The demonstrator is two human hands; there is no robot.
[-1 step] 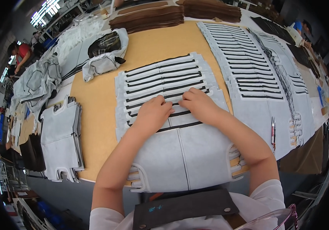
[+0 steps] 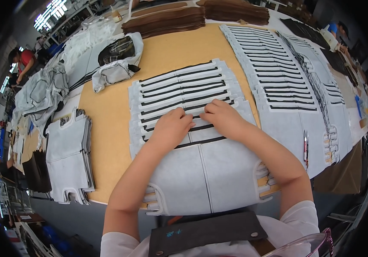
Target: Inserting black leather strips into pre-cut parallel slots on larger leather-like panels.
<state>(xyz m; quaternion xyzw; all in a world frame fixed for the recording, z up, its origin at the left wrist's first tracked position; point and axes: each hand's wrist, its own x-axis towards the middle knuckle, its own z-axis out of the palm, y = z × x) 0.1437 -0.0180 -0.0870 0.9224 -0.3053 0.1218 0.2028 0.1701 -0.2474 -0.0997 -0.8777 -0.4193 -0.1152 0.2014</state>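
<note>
Overlapping pale grey leather-like panels [image 2: 231, 171] lie in a staggered stack in front of me, their dark-edged strips showing one behind another. My left hand [image 2: 173, 128] is on the stack left of its centre seam, fingers curled in and pressed together at a panel's dark edge. Just right of the seam, my right hand [image 2: 222, 118] has its fingers bent down in a pinch on the same edge. The two hands are a small gap apart. Both sets of fingertips are partly hidden, so how much of the panel they grip is unclear.
A similar staggered row of grey panels [image 2: 284, 73] runs along the right, with a pen-like tool [image 2: 306, 147] lying on it. A pile of grey cut pieces [image 2: 66, 162] sits at left. Brown stacks [image 2: 164, 21] are at the back. A person in red [image 2: 26, 60] works far left.
</note>
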